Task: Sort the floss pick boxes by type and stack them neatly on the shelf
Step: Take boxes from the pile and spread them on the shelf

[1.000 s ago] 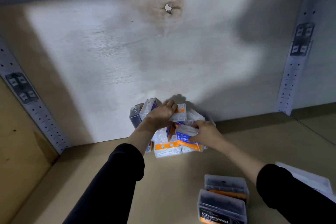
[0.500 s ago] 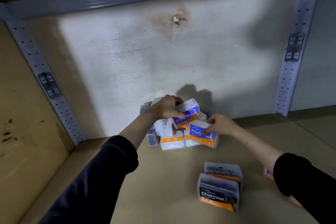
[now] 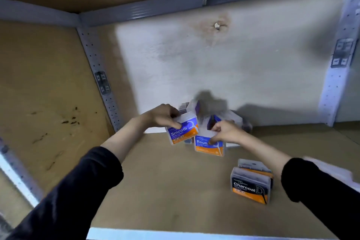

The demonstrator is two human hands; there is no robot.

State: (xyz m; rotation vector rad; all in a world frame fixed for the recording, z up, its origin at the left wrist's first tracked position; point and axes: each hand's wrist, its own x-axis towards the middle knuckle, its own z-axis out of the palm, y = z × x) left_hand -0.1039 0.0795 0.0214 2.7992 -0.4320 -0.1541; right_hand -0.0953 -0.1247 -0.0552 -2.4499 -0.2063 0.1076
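The left hand [image 3: 162, 116] has its fingers curled over the top of a clear plastic floss pick box with a blue and orange "Smooth" label [image 3: 183, 130], thumb pressed on the label face, gripping it tilted and lifted off the board. The right hand [image 3: 226, 131] pinches the upper edge of a second clear box with a blue and orange label reading "Roun" [image 3: 209, 145], the rest of the word covered by the fingers; whether this box rests on the board or is held just above it cannot be told. Behind both hands sits a blurred cluster of more clear boxes [image 3: 233, 120] against the back wall, too smeared to count or read. Both forearms wear black sleeves [image 3: 93, 185].

Nearer the front, to the right, a dark box labelled "Charcoal" in white on black with an orange band [image 3: 250, 188] stands upright, with another like it [image 3: 253, 166] just behind, touching it.

All rest on a tan fibreboard shelf [image 3: 165, 181] with a pale metal front lip. The back is a whitish painted wall [image 3: 194, 68] with a brown stain around a small hole. Grey perforated metal uprights [image 3: 97, 68] stand at the left and right corners, under a grey beam and board above. The left side panel shows dark scuffs. A pale object at the right edge, behind the right sleeve, is cut off and blurred.
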